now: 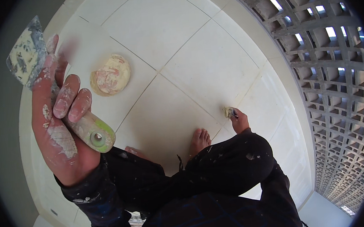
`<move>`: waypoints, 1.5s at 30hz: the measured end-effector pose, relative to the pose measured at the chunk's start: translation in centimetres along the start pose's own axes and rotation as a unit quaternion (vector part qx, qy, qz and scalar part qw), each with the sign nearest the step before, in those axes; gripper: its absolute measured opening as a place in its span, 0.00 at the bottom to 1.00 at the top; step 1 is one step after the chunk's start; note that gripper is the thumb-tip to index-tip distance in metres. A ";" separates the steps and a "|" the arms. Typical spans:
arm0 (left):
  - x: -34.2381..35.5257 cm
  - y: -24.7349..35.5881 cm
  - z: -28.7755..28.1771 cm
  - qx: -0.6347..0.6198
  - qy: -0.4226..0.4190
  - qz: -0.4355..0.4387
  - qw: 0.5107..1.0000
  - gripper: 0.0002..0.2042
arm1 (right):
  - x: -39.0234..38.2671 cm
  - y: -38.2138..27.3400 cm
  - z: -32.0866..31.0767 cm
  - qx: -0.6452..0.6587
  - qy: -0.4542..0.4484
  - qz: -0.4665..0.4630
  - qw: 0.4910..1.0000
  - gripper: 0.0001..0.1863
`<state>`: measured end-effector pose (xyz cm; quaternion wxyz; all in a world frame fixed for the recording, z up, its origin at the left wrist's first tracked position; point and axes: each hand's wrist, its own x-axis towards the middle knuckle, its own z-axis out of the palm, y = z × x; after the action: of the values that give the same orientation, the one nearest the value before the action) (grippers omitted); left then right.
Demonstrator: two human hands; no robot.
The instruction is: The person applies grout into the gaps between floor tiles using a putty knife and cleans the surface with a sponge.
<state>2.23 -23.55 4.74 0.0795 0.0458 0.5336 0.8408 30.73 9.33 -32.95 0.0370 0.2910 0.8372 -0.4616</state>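
My left hand (64, 117), smeared with dried filler, is raised at the left and closed round the pale green handle of a putty knife (93, 130). The knife's metal blade sticks up past my fingers, coated with cream paste. Low over the floor at the right, beyond my knee, my right hand (240, 121) is closed on a small paste-covered scraper (228, 112); its shape is partly hidden by my fingers. A round mound of cream and pinkish paste (111, 75) sits on the tiles, right of my left hand; whether a dish lies under it I cannot tell.
Large white floor tiles (187, 62) with thin dark joints spread around my bare feet (199, 141). A grey wall (6, 138) rises close on the left. Along the right runs a concrete lattice wall (321, 57) with square openings, above a pale floor border.
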 end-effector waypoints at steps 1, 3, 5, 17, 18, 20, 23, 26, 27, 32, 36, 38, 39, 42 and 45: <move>0.0 -0.1 0.2 -0.006 -0.005 0.004 1.000 0.24 | 3.2 -2.0 -0.1 0.007 0.008 -0.048 0.999 0.19; -0.1 0.4 -0.1 0.015 0.027 0.005 1.000 0.24 | 10.2 -7.0 1.1 0.020 0.009 -0.099 0.995 0.18; 0.2 0.5 -1.0 -0.004 0.031 -0.002 1.000 0.25 | 17.4 -10.6 2.0 -0.033 0.044 -0.173 0.983 0.17; 3.7 1.6 -9.1 -0.021 0.161 -0.087 0.983 0.28 | 28.7 -20.5 13.0 -0.363 0.126 -0.250 0.889 0.15; 4.4 1.7 -10.2 -0.013 0.160 -0.077 0.984 0.28 | 26.7 -20.7 14.3 -0.357 0.119 -0.271 0.886 0.15; 5.7 2.0 -12.0 -0.001 0.165 -0.073 0.984 0.27 | 21.0 -21.6 17.3 -0.334 0.081 -0.311 0.886 0.15; 8.3 1.5 -13.0 -0.005 0.162 -0.081 0.983 0.26 | 14.6 -22.6 20.8 -0.277 0.041 -0.350 0.894 0.17; 11.1 0.1 -13.8 0.028 0.160 -0.092 0.982 0.25 | 11.9 -24.5 21.4 -0.210 -0.037 -0.289 0.933 0.15; 11.8 -0.7 -14.2 0.047 0.166 -0.107 0.979 0.25 | 12.1 -24.5 20.4 -0.211 -0.030 -0.283 0.935 0.15; 14.7 -2.5 -18.0 0.062 0.184 -0.130 0.972 0.24 | 23.2 -21.6 12.6 -0.075 0.097 -0.118 0.985 0.14; 14.5 -2.0 -19.8 0.060 0.199 -0.120 0.971 0.22 | 36.4 -19.4 4.6 -0.187 0.217 -0.071 0.955 0.13; 14.0 -2.0 -20.6 0.111 0.204 -0.121 0.965 0.24 | 41.0 -17.8 1.5 -0.273 0.268 -0.094 0.919 0.12; 13.8 -1.5 -21.2 0.147 0.208 -0.121 0.959 0.25 | 42.2 -18.0 2.3 -0.283 0.279 -0.057 0.916 0.13; 13.2 -1.1 -24.7 0.144 0.286 -0.104 0.942 0.25 | 40.6 -18.3 7.3 -0.368 0.257 -0.102 0.888 0.16; 13.2 -0.6 -25.8 0.155 0.306 -0.073 0.937 0.25 | 34.5 -18.9 10.3 -0.338 0.208 -0.176 0.901 0.19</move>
<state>-14.84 -43.90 -6.94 -0.0340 -0.2410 0.6577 0.7129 -9.81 9.12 -35.99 -0.1239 0.1987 0.9690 -0.0785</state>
